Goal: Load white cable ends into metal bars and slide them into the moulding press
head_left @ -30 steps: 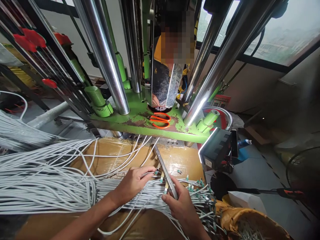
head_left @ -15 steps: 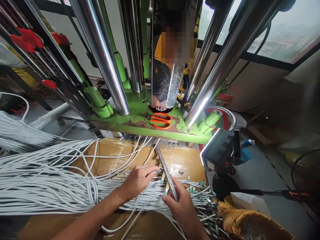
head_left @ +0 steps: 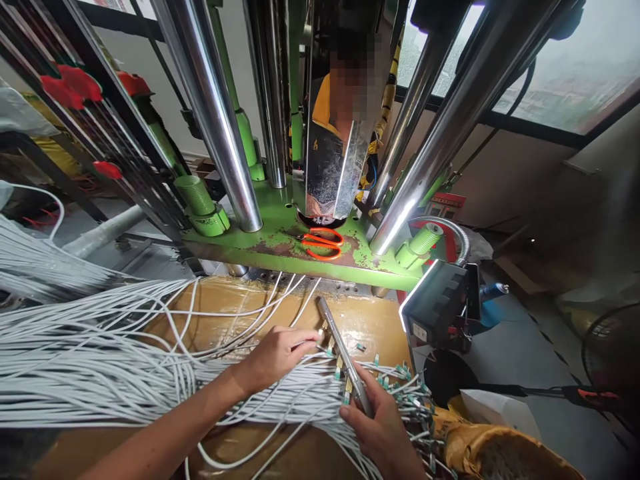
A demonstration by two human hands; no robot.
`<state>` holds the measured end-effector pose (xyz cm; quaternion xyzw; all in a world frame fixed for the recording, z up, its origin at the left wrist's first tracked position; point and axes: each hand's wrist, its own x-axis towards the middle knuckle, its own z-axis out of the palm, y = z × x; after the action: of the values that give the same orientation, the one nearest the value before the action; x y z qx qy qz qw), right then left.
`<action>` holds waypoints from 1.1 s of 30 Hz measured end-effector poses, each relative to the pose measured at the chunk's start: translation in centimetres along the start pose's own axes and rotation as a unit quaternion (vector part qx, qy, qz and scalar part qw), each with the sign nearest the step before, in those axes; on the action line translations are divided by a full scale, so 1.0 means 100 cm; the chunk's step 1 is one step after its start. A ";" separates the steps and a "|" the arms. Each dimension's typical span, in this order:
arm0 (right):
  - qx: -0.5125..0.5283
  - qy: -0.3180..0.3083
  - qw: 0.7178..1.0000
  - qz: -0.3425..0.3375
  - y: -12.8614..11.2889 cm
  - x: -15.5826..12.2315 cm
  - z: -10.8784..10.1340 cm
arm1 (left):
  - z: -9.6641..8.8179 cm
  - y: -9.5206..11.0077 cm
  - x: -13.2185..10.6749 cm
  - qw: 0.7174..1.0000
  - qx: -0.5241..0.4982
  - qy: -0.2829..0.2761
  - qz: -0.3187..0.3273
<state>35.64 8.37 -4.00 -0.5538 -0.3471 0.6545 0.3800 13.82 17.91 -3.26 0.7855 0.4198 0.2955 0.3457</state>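
Observation:
My left hand (head_left: pixel 274 358) pinches the end of a white cable (head_left: pixel 320 347) and holds it against a long metal bar (head_left: pixel 336 338). That bar is gripped at its near end by my right hand (head_left: pixel 383 427). Several cable ends with small green connectors sit along the bar's left side. Under both hands lies a thick bundle of white cables (head_left: pixel 90 373) on a brown cardboard-covered table (head_left: pixel 370 327). More green-tipped cable ends (head_left: pixel 405 390) fan out to the right.
A green press base (head_left: pixel 280 233) with chrome columns (head_left: pixel 220 127) stands behind the table, orange scissors (head_left: pixel 320 243) lying on it. Another person (head_left: pixel 340 113) stands beyond the machine. A black lamp box (head_left: pixel 440 300) sits at the right, a yellow sack (head_left: pixel 500 453) near it.
The metal bar and my right hand have shifted slightly right and toward me. My left hand has moved right along the bar with a cable end.

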 end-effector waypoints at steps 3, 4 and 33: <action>0.002 0.012 1.000 0.007 0.001 0.000 0.002 | 0.008 -0.007 0.004 0.999 0.029 0.009 0.025; 0.002 0.015 1.000 0.016 0.001 -0.001 0.002 | 0.010 -0.009 0.004 0.999 0.035 0.011 0.023; -0.621 0.094 0.717 -0.303 -0.067 0.051 -0.009 | -0.001 -0.034 0.060 0.921 0.313 0.206 -0.111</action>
<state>36.80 16.08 -0.61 -0.5891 -0.7873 0.0868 0.1596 15.02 24.56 -4.84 0.7237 0.6374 0.2639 0.0192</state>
